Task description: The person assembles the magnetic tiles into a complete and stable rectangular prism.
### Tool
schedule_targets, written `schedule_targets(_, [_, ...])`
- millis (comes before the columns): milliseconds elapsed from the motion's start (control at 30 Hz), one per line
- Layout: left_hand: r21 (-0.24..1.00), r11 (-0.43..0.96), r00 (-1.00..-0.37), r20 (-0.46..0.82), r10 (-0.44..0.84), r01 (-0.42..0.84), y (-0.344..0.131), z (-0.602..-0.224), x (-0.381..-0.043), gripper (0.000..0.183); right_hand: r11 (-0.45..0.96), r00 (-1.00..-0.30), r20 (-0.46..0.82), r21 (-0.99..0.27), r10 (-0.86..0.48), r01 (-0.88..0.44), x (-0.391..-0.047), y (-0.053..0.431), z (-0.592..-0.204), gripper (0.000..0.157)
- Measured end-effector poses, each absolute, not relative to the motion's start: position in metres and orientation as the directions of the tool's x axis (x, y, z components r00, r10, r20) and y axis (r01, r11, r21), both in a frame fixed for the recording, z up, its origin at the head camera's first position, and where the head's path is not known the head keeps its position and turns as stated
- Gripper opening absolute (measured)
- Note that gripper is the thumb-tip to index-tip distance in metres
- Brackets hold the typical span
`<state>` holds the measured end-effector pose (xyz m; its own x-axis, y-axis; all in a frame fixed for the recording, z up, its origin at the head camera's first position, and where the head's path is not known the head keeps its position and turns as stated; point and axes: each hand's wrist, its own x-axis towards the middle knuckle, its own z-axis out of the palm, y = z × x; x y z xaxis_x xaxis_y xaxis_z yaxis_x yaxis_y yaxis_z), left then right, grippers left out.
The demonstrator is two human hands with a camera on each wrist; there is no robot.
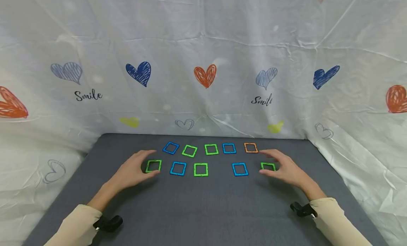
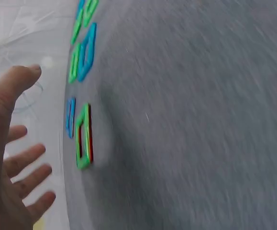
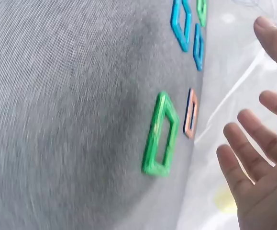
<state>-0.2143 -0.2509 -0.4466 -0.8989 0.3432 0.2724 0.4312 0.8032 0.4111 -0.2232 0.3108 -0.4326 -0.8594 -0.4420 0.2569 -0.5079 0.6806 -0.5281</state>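
Head view: right green frame (image 1: 268, 163) partly hidden by right hand (image 1: 284, 168); left hand (image 1: 135, 170) covers bit of left green frame (image 1: 154, 161), lower edge. Orange heart (image 1: 14, 106) cut at left edge. Left wrist view: tabletop (image 2: 200, 120) blurry, left hand cut at left edge. Right wrist view: blue frame (image 3: 178, 36) cut at top, right hand cut at right.

The shiny white cloth sheet (image 1: 171, 27) has writing on it in curly black letters. From the middle of the flat dark grey tabletop (image 1: 203, 210), the first black word (image 1: 88, 95) is at about 10 o'clock and says "Smile". The second black word (image 1: 261, 100), at about 1 o'clock, says "Smil", then its end looks squashed and is hard to read.
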Motion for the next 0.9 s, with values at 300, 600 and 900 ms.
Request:
schedule_targets(300, [0.580, 0.645, -0.864, 0.267, 0.428, 0.498, -0.223, -0.448, -0.224, 0.083, 0.565, -0.852, 0.263, -0.655, -0.452, -0.501, -0.227, 0.302, -0.443, 0.059])
schedule_targets(600, [0.567, 0.640, -0.845, 0.231, 0.482, 0.519, -0.188, -0.453, -0.231, 0.088, 0.581, -0.846, 0.230, -0.639, -0.481, -0.504, -0.228, 0.286, -0.451, 0.067])
schedule_targets(900, [0.561, 0.624, -0.819, 0.191, 0.542, 0.544, -0.149, -0.459, -0.240, 0.089, 0.598, -0.852, 0.178, -0.642, -0.493, -0.480, -0.233, 0.274, -0.456, 0.077])
